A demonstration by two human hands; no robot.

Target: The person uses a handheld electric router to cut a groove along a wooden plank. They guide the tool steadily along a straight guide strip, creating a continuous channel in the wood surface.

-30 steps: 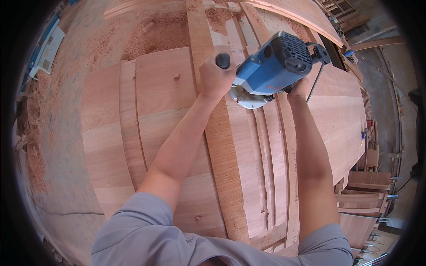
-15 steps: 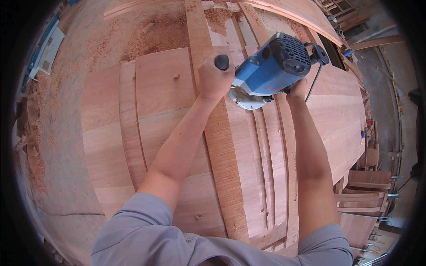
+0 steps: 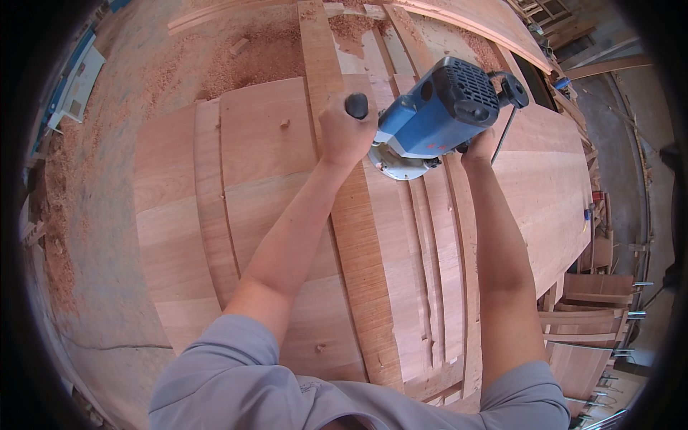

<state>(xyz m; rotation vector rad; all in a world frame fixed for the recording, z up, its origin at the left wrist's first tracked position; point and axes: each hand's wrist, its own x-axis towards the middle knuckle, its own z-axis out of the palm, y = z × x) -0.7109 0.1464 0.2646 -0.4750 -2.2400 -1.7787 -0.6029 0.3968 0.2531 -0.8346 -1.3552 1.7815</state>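
A blue and black plunge router [image 3: 435, 111] stands on a wide wooden panel [image 3: 269, 186], its round pale base [image 3: 395, 166] between two long guide strips. My left hand [image 3: 345, 132] is closed round the black knob on the router's left side. On the other side my right hand [image 3: 480, 147] grips the right handle, mostly hidden behind the motor body. The left strip [image 3: 362, 265] and the right strip [image 3: 467, 279] run lengthwise along the panel. Between them, long grooves [image 3: 430, 287] reach back from the base toward me. The cutter is hidden under the base.
Reddish shavings [image 3: 265, 54] lie heaped beyond the panel and scattered over the floor at left. A black cord [image 3: 506, 135] hangs from the router. At right are wooden pieces [image 3: 588, 322] with metal clamps [image 3: 634, 315]. A blue and white machine part [image 3: 79, 82] stands far left.
The router and both my hands have shifted very slightly toward me. Both hands keep their hold on it.
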